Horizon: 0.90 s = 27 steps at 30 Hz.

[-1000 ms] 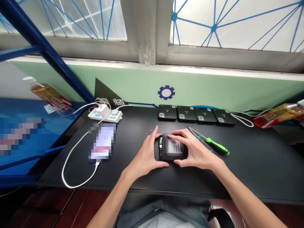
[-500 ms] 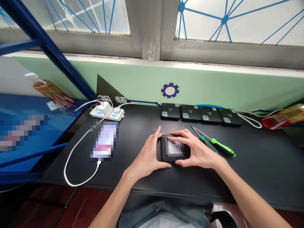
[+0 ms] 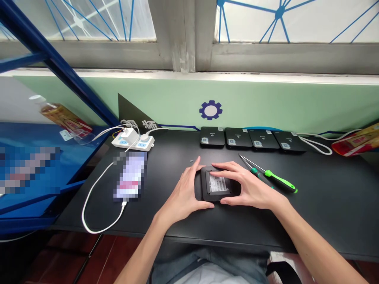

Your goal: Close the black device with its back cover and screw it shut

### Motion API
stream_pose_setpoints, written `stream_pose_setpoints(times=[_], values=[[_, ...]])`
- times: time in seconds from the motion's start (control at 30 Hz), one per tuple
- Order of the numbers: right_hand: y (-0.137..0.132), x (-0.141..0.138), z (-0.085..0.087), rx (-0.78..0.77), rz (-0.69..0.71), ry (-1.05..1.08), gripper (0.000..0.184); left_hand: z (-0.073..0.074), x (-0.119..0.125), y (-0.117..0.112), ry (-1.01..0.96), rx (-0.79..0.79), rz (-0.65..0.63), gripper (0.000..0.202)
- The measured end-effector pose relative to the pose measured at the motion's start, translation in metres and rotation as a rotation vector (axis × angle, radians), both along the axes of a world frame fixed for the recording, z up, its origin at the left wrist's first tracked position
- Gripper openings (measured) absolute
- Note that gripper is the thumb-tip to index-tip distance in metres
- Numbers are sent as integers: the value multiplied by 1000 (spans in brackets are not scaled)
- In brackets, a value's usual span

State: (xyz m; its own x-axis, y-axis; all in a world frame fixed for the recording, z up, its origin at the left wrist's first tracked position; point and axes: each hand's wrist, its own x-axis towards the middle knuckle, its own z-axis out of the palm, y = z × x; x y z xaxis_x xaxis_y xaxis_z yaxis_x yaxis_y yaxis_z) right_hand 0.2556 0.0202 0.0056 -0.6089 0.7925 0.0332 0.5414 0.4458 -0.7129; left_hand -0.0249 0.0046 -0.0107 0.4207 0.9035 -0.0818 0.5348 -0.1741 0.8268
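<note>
A flat black electronic box with a white printed label lies on the black table in front of me, label side up. My left hand grips its left side, thumb at the near edge and fingers at the far edge. Around its right side curves my right hand, with the thumb at the near edge and fingers over the far part, hiding the box's right end. Just right of that hand lie a dark green screwdriver and a bright green screwdriver. Beyond my left fingertips is a tiny screw.
Several similar black boxes stand in a row along the back edge. At left, a blurred-out phone is plugged into a white cable running to a power strip. Drink bottles lie at both sides, with a blue frame at far left.
The camera view has shifted slightly. Both hands keep their hold on the box, which stays in nearly the same place on the table.
</note>
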Motion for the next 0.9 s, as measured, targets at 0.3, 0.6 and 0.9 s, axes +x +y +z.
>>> stream_pose_setpoints(times=[0.3, 0.6, 0.9], values=[[-2, 0, -3, 49, -1, -33, 73, -1, 0, -1, -21, -24, 34, 143], [-6, -4, -10, 215, 11, -23, 90, -3, 0, 2, -159, -56, 56, 140], [-5, -5, -16, 640, -112, 95, 84, 19, 21, 31, -678, -430, 79, 59]])
